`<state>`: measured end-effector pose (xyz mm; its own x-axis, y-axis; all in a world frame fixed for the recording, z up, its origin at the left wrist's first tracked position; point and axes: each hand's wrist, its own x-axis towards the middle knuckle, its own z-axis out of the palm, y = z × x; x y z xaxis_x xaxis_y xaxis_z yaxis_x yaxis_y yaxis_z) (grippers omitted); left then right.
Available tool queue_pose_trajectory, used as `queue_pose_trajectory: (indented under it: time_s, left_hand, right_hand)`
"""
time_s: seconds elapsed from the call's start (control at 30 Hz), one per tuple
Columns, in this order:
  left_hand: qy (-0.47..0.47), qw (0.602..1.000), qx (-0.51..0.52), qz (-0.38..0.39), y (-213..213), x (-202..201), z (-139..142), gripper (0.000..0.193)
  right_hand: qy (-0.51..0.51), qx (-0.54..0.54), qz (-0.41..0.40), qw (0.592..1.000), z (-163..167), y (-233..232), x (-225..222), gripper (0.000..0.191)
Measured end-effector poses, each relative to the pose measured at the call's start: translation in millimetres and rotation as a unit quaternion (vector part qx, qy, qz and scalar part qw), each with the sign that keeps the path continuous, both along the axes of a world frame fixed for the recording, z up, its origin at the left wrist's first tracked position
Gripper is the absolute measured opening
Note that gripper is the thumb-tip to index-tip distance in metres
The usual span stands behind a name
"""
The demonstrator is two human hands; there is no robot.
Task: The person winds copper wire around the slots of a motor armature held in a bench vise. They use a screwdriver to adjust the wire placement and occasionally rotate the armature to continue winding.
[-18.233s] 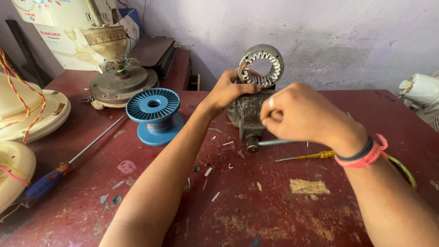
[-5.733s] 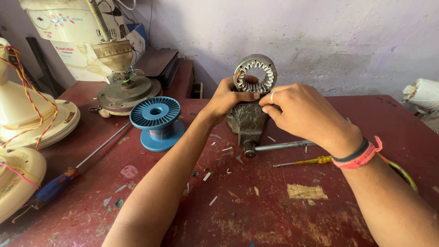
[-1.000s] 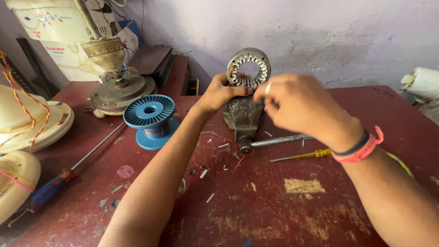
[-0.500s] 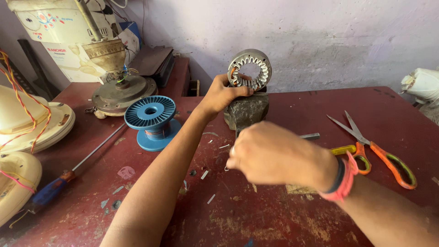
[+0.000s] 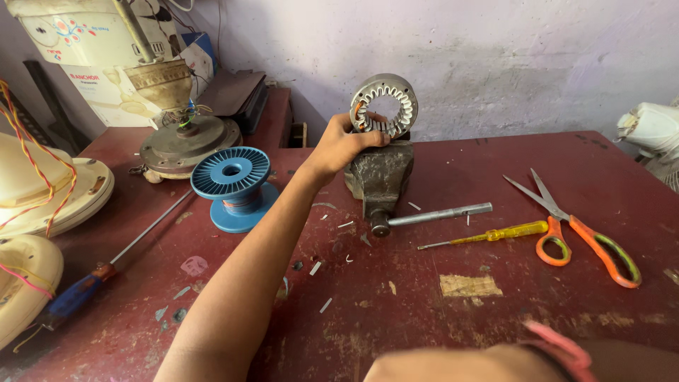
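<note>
A grey metal stator ring (image 5: 408,99) with slotted teeth stands upright in a small bench vise (image 5: 382,177) at the back middle of the red table (image 5: 424,318). My left hand (image 5: 339,145) reaches forward and grips the ring's left side, fingers curled over its rim. My right hand (image 5: 438,366) shows only as a sliver at the bottom edge, a pink band on its wrist. Its fingers are out of sight, well away from the vise. The vise's steel handle (image 5: 438,212) points right.
Orange-handled scissors (image 5: 580,233) and a thin yellow screwdriver (image 5: 488,235) lie right of the vise. A blue wire spool (image 5: 233,184), a fan motor (image 5: 180,141), cream fan covers (image 5: 49,198) and a long screwdriver (image 5: 106,272) fill the left. Small scraps litter the tabletop.
My right hand has left the stator ring and dropped back toward me to the bottom edge, uncovering the scissors. My left hand stays on the ring.
</note>
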<state>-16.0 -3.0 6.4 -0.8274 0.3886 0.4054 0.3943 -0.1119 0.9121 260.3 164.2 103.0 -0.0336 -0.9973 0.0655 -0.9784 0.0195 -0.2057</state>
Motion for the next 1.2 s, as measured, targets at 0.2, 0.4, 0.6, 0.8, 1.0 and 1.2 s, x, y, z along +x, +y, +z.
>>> queue_pose_trajectory:
  time_s: [0.2,0.4,0.6,0.8,1.0,1.2]
  left_hand:
    - [-0.003,1.0,0.009,-0.007,0,-4,-3,0.038]
    - [-0.027,0.999,0.015,-0.033,-1,-4,-6,0.041]
    - [-0.031,0.998,0.034,-0.049,-1,-3,-5,0.042]
    - [-0.048,0.995,0.057,-0.06,-1,2,-3,0.045]
    - [-0.057,0.996,0.045,-0.051,-1,2,-1,0.045]
    - [-0.046,0.998,0.019,-0.036,-1,4,2,0.046]
  right_hand:
    - [0.118,-0.11,-0.159,0.974,8,4,-25,0.014]
    - [0.14,-0.075,-0.43,0.889,8,19,-110,0.038]
    - [0.184,-0.125,-0.322,0.92,-35,14,-158,0.04]
    - [0.203,-0.136,-0.299,0.922,-66,3,-165,0.025]
    - [0.244,-0.145,-0.282,0.916,-71,-8,-156,0.018]
    - [0.164,-0.113,-0.315,0.928,-51,-5,-142,0.019]
